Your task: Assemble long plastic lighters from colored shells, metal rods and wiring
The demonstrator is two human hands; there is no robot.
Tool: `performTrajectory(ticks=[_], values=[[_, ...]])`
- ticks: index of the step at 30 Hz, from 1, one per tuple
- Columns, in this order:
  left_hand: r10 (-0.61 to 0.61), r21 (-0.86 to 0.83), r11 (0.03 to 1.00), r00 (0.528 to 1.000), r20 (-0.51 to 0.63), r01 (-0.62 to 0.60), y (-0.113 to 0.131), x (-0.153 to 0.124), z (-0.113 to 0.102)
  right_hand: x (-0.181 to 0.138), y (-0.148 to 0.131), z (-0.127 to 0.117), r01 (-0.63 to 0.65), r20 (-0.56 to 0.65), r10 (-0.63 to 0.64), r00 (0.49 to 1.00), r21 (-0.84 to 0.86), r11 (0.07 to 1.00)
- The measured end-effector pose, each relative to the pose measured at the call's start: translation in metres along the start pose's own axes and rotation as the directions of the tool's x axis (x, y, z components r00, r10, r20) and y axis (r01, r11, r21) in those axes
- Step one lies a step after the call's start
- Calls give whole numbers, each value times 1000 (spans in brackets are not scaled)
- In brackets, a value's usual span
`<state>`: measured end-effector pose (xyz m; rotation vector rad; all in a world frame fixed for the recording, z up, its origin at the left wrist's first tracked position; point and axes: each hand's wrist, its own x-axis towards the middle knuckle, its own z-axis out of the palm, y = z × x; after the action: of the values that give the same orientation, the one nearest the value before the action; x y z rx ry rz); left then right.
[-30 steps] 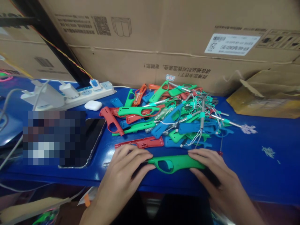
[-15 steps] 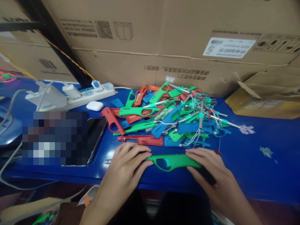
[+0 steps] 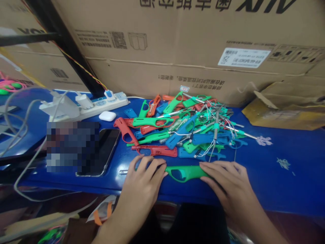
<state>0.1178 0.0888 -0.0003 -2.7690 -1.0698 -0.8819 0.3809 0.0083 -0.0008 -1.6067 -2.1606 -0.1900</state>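
Steadying a green casing [image 3: 195, 171] just in front of the pile [image 3: 180, 133] seems the current step, left hand [image 3: 145, 177] pinching its narrow end and right hand [image 3: 230, 179] its broad one, and the next move likely calls for even grip.

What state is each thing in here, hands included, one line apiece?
Left hand: closed on the green casing's narrow end
Right hand: closed on its wide end
Green casing: held level; whether fully closed, cannot tell
Red shell half: lying inner side up
Phone: flat, visible screen dark, rest pixelated
Small white case: shut
Power strip: plugs inserted
Large carton: standing, print upside down
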Motion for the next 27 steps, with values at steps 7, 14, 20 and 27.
performTrajectory(ticks=[7,14,20,27], values=[[2,37,999,1000,-3,-2,3,0,-1,3,-16,-5,120,13,-120,993,-227,967],[114,139,985,990,-85,-101,11,-1,-9,3,-35,-2,151,-39,-175,984,-341,928],[232,177,961,967,-103,-212,12,2,-32,2,-45,4,165,-48,-185,982,-281,946],[-382,-478,877,660,-647,40,50,-35,-6,-8,-64,0,-146,-67,158,985,154,977]])
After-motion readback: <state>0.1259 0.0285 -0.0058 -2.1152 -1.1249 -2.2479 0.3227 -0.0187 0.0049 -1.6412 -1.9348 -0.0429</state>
